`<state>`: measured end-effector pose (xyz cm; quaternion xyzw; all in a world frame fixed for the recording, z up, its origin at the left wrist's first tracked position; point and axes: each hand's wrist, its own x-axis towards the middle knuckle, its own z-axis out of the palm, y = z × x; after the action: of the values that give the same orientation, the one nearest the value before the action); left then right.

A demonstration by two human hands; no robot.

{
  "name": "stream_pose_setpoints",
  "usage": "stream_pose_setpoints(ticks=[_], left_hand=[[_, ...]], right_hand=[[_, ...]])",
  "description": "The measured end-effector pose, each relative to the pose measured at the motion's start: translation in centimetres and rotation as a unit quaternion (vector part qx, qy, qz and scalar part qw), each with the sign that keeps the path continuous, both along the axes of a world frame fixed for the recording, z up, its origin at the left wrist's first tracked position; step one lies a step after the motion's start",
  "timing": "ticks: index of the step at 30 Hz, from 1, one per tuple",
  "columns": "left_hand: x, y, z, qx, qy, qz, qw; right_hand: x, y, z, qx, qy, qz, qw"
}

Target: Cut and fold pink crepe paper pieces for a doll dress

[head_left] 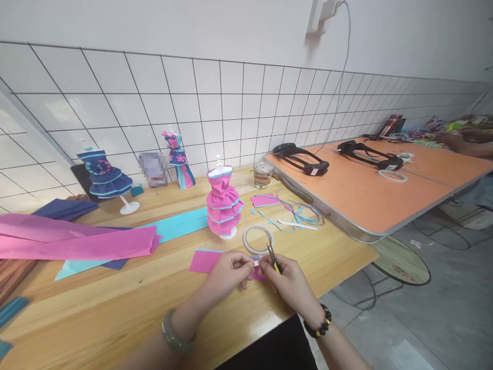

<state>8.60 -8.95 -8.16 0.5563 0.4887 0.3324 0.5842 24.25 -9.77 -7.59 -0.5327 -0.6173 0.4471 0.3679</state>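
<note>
My left hand (231, 271) is closed, thumb and forefinger pinching a small white strip (256, 263) that looks like tape. Close beside it, my right hand (288, 280) holds small scissors (276, 263) with yellow on the handles, blades pointing up and away; its fingertips meet the strip's other side. Pink crepe-like paper (205, 261) with a blue edge lies flat by my left hand, and more pink shows beneath my fingers. Just beyond my hands rests a roll of white tape (246, 240). Behind it a small dress form wears a ruffled pink dress (223, 205) with light blue trim.
Two more dressed forms, a blue one (110, 180) and a slim one (177, 156), stand along the wall. Pink paper (77, 241) covers the left. A glass (263, 177) and paper scraps (304, 213) are at right. Black headsets (302, 159) sit on the orange table (370, 190).
</note>
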Motion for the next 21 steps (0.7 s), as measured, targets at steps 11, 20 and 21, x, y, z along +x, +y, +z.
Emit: stream_pose_setpoints(ticks=[11,20,21], left_hand=[[0.28,0.58,-0.51,0.07,-0.101,0.03,0.992],[-0.17,0.53,-0.74,0.031,-0.169,-0.045,0.984],[-0.18,0.56,-0.75,0.027,-0.17,-0.048,0.984]], right_hand=[[-0.5,-0.26,0.25,0.053,0.009,0.055,0.997],[0.05,-0.11,0.06,0.069,-0.012,0.044,0.997],[0.13,-0.09,0.05,0.069,-0.014,0.043,0.997]])
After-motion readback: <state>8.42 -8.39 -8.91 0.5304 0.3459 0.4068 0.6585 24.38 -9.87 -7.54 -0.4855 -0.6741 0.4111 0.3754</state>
